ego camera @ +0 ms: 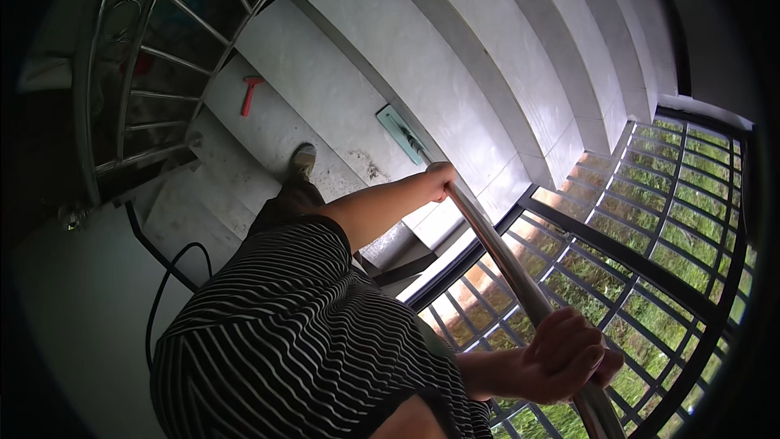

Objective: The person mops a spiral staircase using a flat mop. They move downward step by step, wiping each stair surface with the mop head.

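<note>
Both of my hands grip the metal pole (487, 238) of a flat mop. My left hand (440, 182) is closed around it lower down, nearer the mop head. My right hand (563, 350) holds its upper part, close to the camera. At the far end, the teal rectangular mop head (396, 131) lies on a pale tiled stair tread (317, 85), beside the riser above. Dark dirt (368, 164) spots the tread near it. On a lower step rests a red T-shaped hand tool, apparently a scraper (248, 94), out of reach of both hands.
Tiled steps (451, 30) curve up toward the upper right. A stainless steel railing (207, 73) borders the stairs at left. Dark window bars (615, 225) stand at right, with grass outside. My shoe (303, 158) is on a step. A black cable (152, 311) loops at lower left.
</note>
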{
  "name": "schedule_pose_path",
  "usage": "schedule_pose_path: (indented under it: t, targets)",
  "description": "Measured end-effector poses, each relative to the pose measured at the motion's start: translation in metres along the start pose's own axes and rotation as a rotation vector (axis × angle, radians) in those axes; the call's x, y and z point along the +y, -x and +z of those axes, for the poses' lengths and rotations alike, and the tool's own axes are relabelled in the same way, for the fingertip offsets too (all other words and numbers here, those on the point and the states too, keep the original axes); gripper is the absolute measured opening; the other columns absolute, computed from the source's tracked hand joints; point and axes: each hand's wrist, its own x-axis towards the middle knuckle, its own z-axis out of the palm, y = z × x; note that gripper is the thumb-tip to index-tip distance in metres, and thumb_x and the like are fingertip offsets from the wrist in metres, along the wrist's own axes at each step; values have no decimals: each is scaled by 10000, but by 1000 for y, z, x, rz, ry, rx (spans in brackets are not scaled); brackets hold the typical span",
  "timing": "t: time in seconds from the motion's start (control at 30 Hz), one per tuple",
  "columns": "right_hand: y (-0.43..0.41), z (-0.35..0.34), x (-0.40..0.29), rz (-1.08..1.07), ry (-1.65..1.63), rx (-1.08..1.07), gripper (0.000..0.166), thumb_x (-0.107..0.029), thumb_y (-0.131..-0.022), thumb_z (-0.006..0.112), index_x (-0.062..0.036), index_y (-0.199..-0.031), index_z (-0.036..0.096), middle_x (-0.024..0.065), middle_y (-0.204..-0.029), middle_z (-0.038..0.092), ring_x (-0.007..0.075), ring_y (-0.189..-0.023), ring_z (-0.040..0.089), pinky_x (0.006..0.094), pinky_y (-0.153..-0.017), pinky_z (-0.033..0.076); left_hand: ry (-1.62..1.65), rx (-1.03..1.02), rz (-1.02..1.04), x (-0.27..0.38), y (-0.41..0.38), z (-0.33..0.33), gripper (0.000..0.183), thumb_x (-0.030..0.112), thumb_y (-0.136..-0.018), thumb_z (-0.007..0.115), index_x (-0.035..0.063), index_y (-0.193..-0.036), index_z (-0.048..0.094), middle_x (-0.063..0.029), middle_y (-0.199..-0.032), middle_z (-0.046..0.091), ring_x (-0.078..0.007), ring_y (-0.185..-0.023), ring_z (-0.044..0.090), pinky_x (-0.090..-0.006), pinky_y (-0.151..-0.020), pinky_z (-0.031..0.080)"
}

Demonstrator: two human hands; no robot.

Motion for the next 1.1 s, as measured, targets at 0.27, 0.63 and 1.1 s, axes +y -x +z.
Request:
schedule_pose_path:
  t: [0.27,0.63,1.1]
  targets:
    - [-7,-57,-18,-22,-98,-255,176,-55,-740,356,-90,-586,277,-19,-369,249,65,-295,250,204,-284,228,-40,-84,-61,-65,12,3,113,23,-506,392,86,-471,305,-29,-444,258,-97,-303,218,-215,-266,150]
    - [5,-143,-46,-32,-86,-197,155,-61,-635,407,-91,-553,278,-20,-363,311,79,-329,299,209,-379,270,93,-91,-134,-123,15,58,85,31,-575,368,57,-547,292,-77,-436,271,-166,-269,242,-287,-241,150]
    - [19,-169,-10,4,7,-100,248,-100,-716,448,-72,-537,279,-13,-360,317,74,-284,317,205,-267,287,-197,-119,-40,-117,-31,68,96,25,-551,398,57,-516,314,-69,-434,298,-126,-286,257,-247,-247,168]
